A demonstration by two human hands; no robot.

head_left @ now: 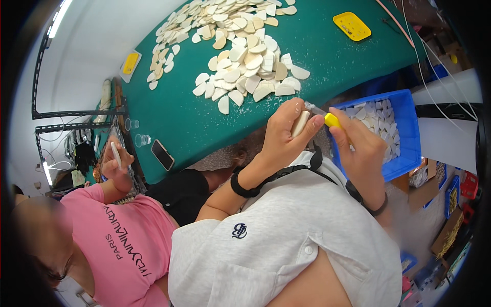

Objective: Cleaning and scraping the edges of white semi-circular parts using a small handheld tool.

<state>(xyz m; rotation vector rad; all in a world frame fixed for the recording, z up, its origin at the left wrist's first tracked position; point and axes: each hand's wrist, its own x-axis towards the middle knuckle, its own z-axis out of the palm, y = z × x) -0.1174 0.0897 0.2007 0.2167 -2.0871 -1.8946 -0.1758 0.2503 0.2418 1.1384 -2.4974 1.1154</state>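
Observation:
My left hand (pixel 282 128) is closed round a small cream half-round piece (pixel 300 124), its edge showing between thumb and fingers. In my right hand (pixel 362 146) is a knife with a yellow handle (pixel 332 121). Its blade points left toward the fingers of my left hand, with whitish shavings near its tip. Whether the blade touches the piece I cannot tell. Just beyond my hands, a large heap of similar cream and white half-round pieces (pixel 250 64) lies on the green-covered table (pixel 327 66), among scattered white crumbs.
A blue bin (pixel 413 128) of white pieces stands at my right. A yellow tray (pixel 352 25) lies on the far right of the table. To my left a person in pink holds a pale piece in one hand (pixel 116 162), near a phone (pixel 162 154) and clear cups (pixel 142 139).

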